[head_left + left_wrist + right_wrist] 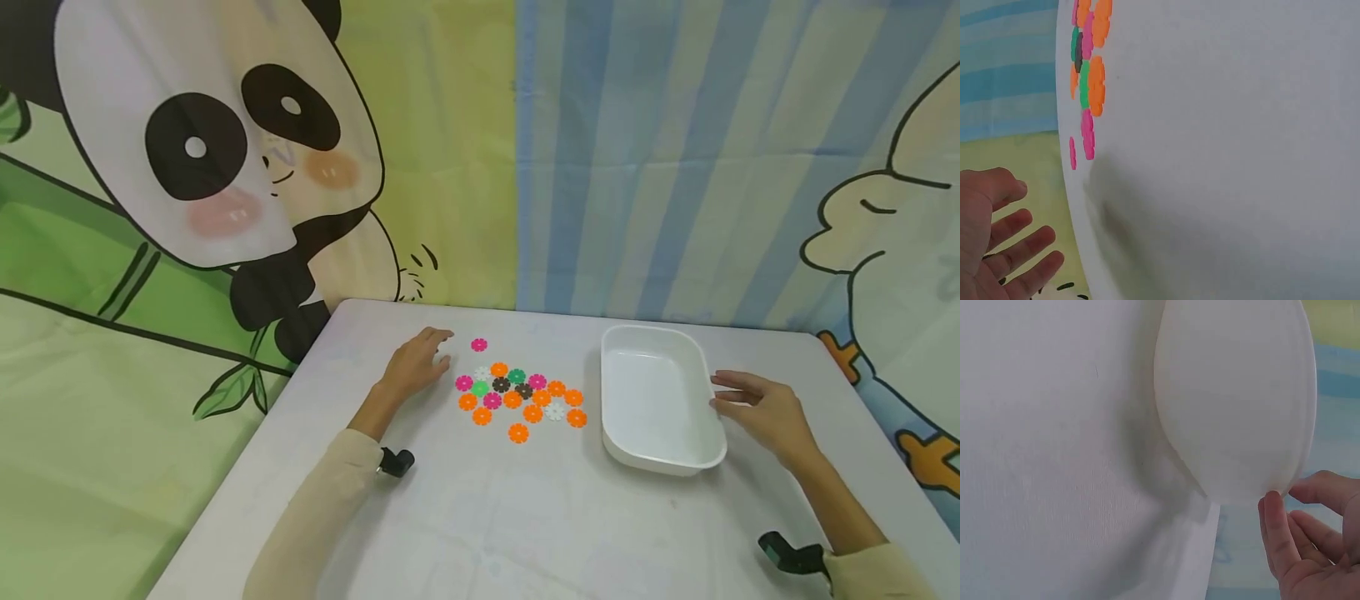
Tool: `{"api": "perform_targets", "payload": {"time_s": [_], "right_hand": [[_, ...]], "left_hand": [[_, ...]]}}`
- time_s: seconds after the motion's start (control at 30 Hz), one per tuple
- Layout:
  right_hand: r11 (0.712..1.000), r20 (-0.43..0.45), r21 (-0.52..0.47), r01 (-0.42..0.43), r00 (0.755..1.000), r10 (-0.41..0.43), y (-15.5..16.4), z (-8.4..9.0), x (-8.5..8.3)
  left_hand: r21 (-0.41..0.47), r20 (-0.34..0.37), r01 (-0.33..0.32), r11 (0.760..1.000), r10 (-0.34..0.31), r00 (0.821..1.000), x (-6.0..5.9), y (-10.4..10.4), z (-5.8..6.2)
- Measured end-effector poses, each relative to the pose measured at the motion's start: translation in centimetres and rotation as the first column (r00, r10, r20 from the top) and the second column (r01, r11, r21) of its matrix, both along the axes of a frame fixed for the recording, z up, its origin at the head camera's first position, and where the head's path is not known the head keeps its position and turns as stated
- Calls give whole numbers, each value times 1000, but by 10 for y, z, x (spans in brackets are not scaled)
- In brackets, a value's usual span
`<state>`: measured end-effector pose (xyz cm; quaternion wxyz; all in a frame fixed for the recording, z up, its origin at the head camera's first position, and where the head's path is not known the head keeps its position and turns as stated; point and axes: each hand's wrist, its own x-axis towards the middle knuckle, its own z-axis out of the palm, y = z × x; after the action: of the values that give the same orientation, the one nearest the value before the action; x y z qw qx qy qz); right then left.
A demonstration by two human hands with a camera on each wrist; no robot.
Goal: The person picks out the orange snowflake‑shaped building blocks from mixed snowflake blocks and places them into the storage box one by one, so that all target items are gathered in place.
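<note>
Small round flower-shaped plastic pieces [512, 400] in orange, pink, green, white and dark brown lie loosely grouped on the white table. To their left, my left hand [415, 364] hovers with relaxed, slightly bent fingers and holds nothing. A lone pink piece [479, 344] lies just right of its fingertips. On the right stands a white rectangular tray [652, 408] with nothing in it. My right hand [767, 417] is at the tray's right edge. In the right wrist view, its thumb and a finger [1277, 528] pinch the rim.
The white table [450, 525] ends at a back edge against hanging cloth. A panda is printed on the left of the cloth [442, 167], blue stripes and a white bird on the right. Each wrist wears a small black camera mount [397, 462].
</note>
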<state>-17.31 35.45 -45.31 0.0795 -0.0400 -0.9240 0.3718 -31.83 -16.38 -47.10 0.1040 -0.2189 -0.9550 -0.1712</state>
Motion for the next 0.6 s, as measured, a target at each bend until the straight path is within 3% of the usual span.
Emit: {"api": "perform_targets", "payload": {"time_s": [0.33,0.6], "right_hand": [[998,-20,-46,-39,999,38,-6,-10,3],[993,-88,-100,-62,995,53,-9,-15,2]], "left_hand": [[-14,49,42,999,-42,998,-1,22,-6],[-45,95,146,988,-141,985,-4,45,-6]]}}
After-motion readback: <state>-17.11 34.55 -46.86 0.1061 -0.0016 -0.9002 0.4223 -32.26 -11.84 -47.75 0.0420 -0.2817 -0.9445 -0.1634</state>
